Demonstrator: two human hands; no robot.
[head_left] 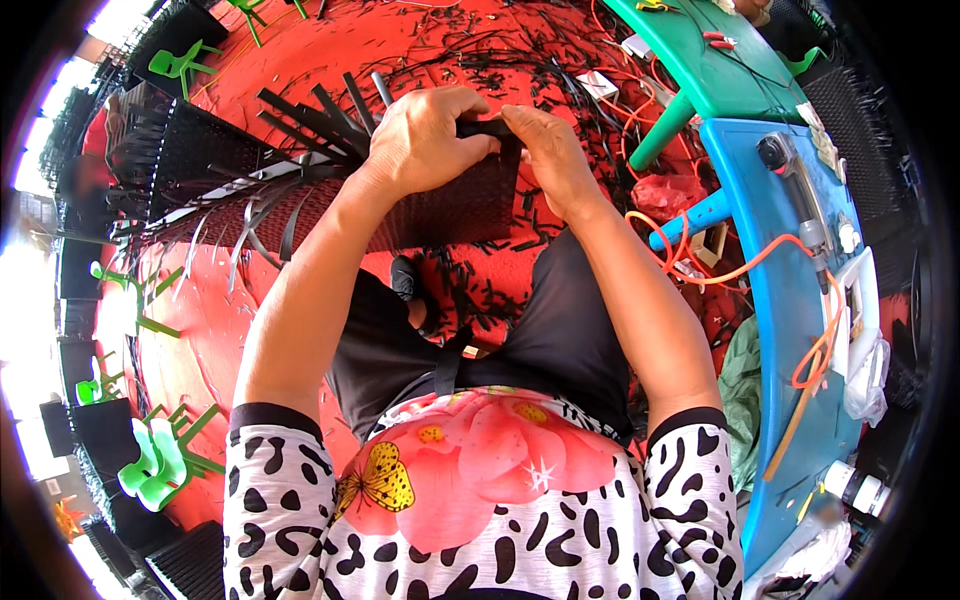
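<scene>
A dark woven panel (pixel 460 208) stands in front of my knees, with a black strip (pixel 484 128) at its upper edge. My left hand (pixel 425 140) is closed, its fingers curled over one end of this strip. At the other end my right hand (pixel 550 155) pinches the strip between thumb and fingers, at the panel's right corner. Several loose flat black strips (pixel 322 122) fan out beyond my left wrist. More thin strips (pixel 288 228) hang from the panel's left part. My fingers hide some of the strip.
Black offcuts (pixel 500 280) litter the red floor (pixel 300 50). To the right, a blue table (pixel 790 420) carries a power tool (pixel 800 190) with an orange hose (pixel 745 265). Pliers (pixel 718 40) lie on the green table (pixel 725 75). Small green chairs (pixel 160 465) stand at left.
</scene>
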